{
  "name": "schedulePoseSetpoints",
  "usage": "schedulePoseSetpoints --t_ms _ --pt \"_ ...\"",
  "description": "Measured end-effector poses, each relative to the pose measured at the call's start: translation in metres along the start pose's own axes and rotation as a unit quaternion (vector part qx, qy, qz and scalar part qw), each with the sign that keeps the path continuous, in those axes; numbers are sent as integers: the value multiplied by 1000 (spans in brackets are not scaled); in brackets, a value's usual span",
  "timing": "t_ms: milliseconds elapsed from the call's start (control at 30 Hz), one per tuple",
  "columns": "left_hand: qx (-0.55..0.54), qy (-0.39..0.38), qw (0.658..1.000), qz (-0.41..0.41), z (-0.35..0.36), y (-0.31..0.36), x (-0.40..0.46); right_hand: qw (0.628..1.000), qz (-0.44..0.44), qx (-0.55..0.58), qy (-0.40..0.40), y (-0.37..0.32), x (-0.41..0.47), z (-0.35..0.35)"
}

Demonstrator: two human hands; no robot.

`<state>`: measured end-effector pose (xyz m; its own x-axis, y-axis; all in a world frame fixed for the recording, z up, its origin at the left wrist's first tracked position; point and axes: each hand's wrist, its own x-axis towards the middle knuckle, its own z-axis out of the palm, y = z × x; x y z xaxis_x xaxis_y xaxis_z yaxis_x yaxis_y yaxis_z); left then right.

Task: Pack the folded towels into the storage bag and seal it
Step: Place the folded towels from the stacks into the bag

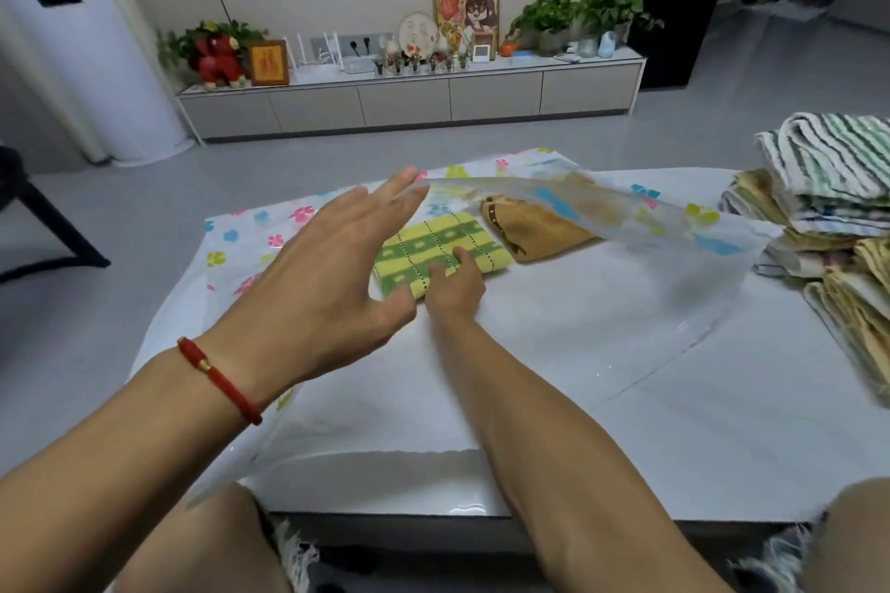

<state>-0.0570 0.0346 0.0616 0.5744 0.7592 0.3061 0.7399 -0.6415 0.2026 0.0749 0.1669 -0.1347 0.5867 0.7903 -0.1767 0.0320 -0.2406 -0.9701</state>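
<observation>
A clear storage bag [626,299] with flower prints lies on the white table [722,448], its mouth toward me. My left hand [327,274], fingers straight and spread, lifts the bag's upper sheet with its fingertips. Inside the bag, my right hand [455,287] holds the near edge of a folded green-and-yellow towel [428,250], fingers on top. A folded tan towel [534,226] lies just beyond it inside the bag. A stack of folded towels [838,188], striped and yellowish, sits at the table's right edge.
Beyond the table is grey floor, then a low TV cabinet [409,101] with plants and frames. A dark chair [29,217] stands to the left. My knees show at the table's near edge.
</observation>
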Motion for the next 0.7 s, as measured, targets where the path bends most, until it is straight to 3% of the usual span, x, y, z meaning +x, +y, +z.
schedulePoseSetpoints --t_ms 100,233,333,433,533,600,700 --pt "-9 -12 1000 -16 4 -1 -3 998 9 3 -67 -9 2 -6" --pt "-23 -21 999 -27 11 5 -5 961 77 152 -220 -23 -10 -45" --pt "-32 -19 999 -34 17 12 -9 960 36 -7 -277 -23 -29 -107" --pt "-40 -27 998 -46 24 24 -12 937 -62 -137 -314 -22 -48 -192" --pt "-47 -44 997 -45 31 40 -10 935 -158 -227 -221 -35 -58 -294" --pt "-44 -49 997 -41 36 51 -5 931 -211 -286 -84 -43 -55 -360" --pt "-30 -56 997 -39 41 67 3 866 -231 -420 144 -47 -33 -448"
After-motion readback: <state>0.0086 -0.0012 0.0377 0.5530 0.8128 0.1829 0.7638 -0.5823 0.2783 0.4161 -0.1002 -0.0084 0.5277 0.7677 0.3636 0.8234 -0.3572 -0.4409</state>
